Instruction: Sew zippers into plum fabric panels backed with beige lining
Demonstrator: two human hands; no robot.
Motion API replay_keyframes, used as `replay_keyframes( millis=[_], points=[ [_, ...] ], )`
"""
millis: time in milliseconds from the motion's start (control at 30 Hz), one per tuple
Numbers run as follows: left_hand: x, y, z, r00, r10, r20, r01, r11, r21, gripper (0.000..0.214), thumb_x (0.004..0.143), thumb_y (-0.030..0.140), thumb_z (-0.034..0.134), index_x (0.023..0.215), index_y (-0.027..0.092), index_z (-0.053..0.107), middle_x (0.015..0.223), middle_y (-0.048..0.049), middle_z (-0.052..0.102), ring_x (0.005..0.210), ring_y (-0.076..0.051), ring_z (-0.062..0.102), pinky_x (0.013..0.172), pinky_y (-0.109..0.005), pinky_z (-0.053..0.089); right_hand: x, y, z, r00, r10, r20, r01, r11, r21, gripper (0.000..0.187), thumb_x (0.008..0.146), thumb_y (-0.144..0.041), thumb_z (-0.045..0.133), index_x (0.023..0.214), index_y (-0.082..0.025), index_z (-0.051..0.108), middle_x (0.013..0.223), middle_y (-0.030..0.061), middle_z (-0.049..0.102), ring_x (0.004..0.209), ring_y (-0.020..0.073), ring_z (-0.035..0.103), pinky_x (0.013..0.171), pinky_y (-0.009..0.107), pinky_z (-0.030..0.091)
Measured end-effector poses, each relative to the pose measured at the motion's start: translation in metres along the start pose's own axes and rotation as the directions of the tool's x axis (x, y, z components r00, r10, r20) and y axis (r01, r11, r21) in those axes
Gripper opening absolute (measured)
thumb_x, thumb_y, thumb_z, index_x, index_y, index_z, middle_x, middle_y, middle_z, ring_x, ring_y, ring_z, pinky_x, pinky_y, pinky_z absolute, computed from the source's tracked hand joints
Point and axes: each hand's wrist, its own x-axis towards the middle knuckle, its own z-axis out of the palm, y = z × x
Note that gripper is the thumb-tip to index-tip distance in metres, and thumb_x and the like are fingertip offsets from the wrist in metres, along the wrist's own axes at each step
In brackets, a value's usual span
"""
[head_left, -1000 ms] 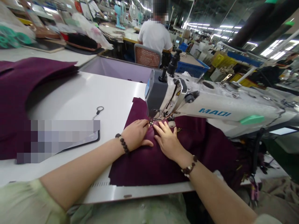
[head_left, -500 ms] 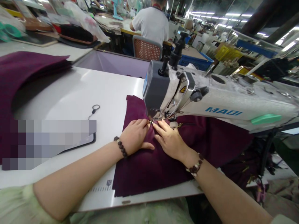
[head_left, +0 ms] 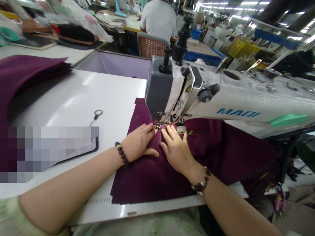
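A piece of maroon fabric lies on the white table under the head of a white sewing machine. My left hand rests flat on the fabric just left of the presser foot, fingers stretched toward the needle. My right hand lies flat on the fabric to the right of it, fingers spread and pointing at the foot. Both hands press the cloth down; neither grips anything. A zipper pull shows on the fabric beyond my right fingers.
A stack of maroon fabric lies at the far left. A phone and a small keyring lie on the table left of my hands. A person in a white shirt sits on a chair beyond the table, facing away.
My hands stay pressed on the fabric at the presser foot. The view has shifted slightly, and the near edge of the fabric lies a little further left.
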Motion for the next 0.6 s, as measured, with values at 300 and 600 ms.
replay_keyframes(
  millis=[300,600],
  points=[
    [-0.0054,0.0023,0.0081,1.0,0.015,0.018,-0.015,1.0,0.017,0.071,0.068,0.053,0.063,0.117,0.004,0.047,0.126,-0.0231,0.046,0.123,-0.032,0.037,0.102,-0.048,0.031,0.001,0.0016,0.0007,1.0,0.008,-0.011,-0.007,0.998,0.062,0.042,0.089,-0.028,0.038,0.13,-0.02,0.037,0.137,0.0111,0.036,0.13,0.0238,0.024,0.101,0.061,0.013],
    [-0.0058,0.0063,0.0093,0.999,-0.017,0.028,0.016,0.999,0.031,0.072,0.068,0.051,0.064,0.118,0.003,0.046,0.126,-0.023,0.047,0.124,-0.031,0.036,0.102,-0.048,0.031,0.0018,0.0025,-0.0007,1.0,0.007,0.007,-0.007,0.999,0.053,0.042,0.089,-0.029,0.037,0.13,-0.018,0.039,0.137,0.0115,0.037,0.129,0.0258,0.027,0.101,0.06,0.014]
  ],
)
